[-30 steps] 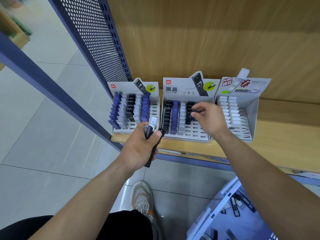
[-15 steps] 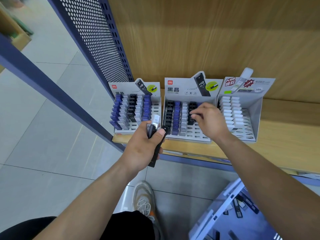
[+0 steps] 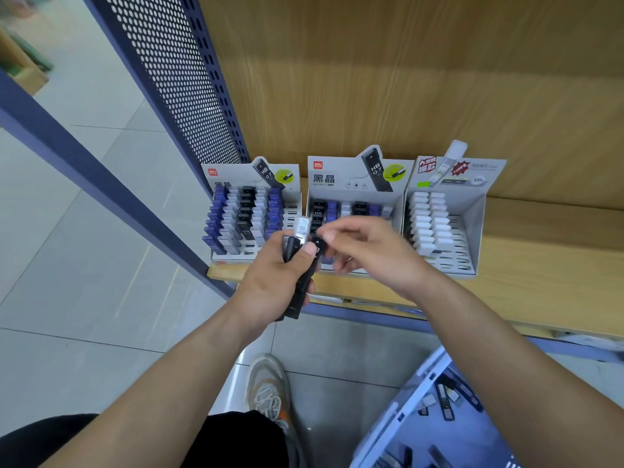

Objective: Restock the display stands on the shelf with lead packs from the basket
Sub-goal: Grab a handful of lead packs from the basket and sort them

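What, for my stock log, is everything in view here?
left stand: one, grey card, shelf's left end; blue, white and black packs.
middle stand: one, grey card, beside it; black, blue and white packs, partly hidden by the hands.
right stand: one, grey card, rightmost; white packs.
held packs: a few, black plus one clear, in front of the stands.
basket: one, pale blue, lower right.
loose packs: several, black and clear, in the basket.
shelf: one, wood.
perforated panel: one, blue, left of the stands.
shoe: one, white and orange, on the floor.
left hand: grips the held packs.
right hand: pinches one black pack's top.
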